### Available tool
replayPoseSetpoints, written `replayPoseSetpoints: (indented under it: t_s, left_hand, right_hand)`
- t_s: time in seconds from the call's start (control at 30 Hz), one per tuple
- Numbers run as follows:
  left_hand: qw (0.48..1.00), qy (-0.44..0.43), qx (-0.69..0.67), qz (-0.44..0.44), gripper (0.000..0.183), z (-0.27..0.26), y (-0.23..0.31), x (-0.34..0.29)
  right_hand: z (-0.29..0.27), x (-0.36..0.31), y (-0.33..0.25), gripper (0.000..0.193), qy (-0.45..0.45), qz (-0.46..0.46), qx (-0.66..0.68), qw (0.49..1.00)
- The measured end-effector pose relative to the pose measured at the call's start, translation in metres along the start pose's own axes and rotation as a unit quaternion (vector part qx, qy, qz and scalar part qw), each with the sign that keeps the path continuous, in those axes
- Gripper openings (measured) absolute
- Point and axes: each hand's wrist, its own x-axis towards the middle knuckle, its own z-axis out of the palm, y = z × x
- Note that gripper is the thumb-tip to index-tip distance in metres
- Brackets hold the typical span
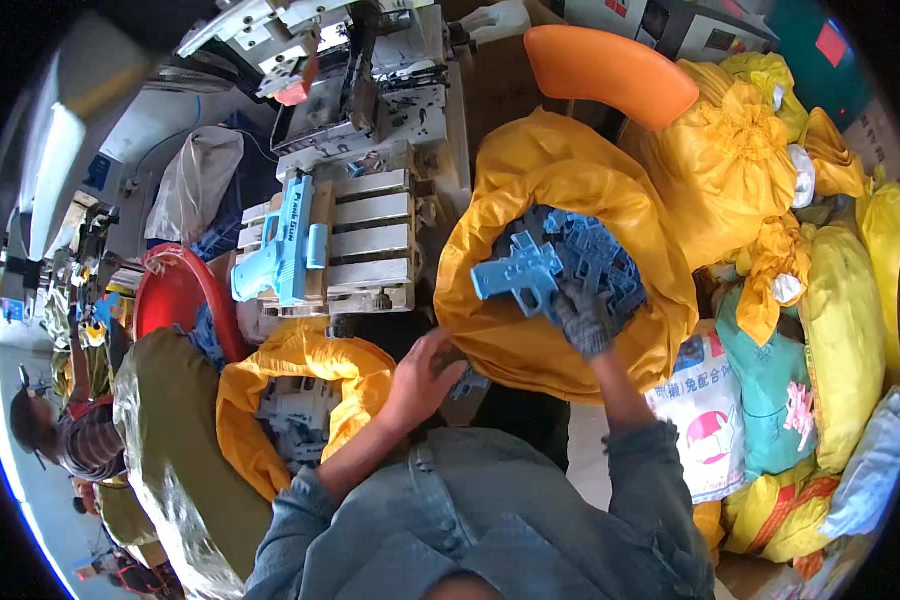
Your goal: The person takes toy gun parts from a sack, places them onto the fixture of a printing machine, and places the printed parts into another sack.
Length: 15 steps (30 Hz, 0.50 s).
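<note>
My right hand [582, 318], in a dark grey glove, is closed on the grip end of a light blue plastic toy gun [518, 276]. It holds the toy over the mouth of a large orange-yellow sack [670, 340], where several blue toy guns [610, 255] lie in a heap. Bare and apparently with nothing in it, my left hand [425, 382] is beside the near left rim of that sack, thumb apart from the fingers. Another blue toy gun [292, 240] rests on a slatted fixture [370, 242] beyond my left hand.
To the left, a smaller yellow sack [355, 365] contains grey-blue plastic pieces. A red basin [160, 300] and an olive sack [175, 430] stand farther left. A printing machine [360, 90] rises behind the fixture. Full sacks [845, 330] crowd the right, below an orange chair back [610, 75]. Other people [80, 440] are far left.
</note>
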Motion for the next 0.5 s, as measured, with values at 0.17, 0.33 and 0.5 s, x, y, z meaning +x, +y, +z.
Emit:
replayPoseSetpoints:
  t_s: [0.17, 0.33, 0.5]
  left_hand:
    - [0.852, 0.009, -0.485, -0.199, 0.028, 0.018, 0.015, 0.025]
    - [0.847, -0.186, -0.489, -0.096, 0.060, -0.009, 0.033, 0.012]
    - [0.876, -0.175, -0.400, -0.203, 0.056, -0.037, 0.065, -0.016]
  right_hand:
    - [-0.039, -0.037, -0.114, 0.017, -0.112, -0.041, 0.048, 0.992]
    - [-0.048, -0.040, -0.131, 0.018, -0.051, -0.110, -0.022, 0.992]
    - [-0.047, -0.043, -0.147, 0.030, -0.014, -0.185, -0.208, 0.961]
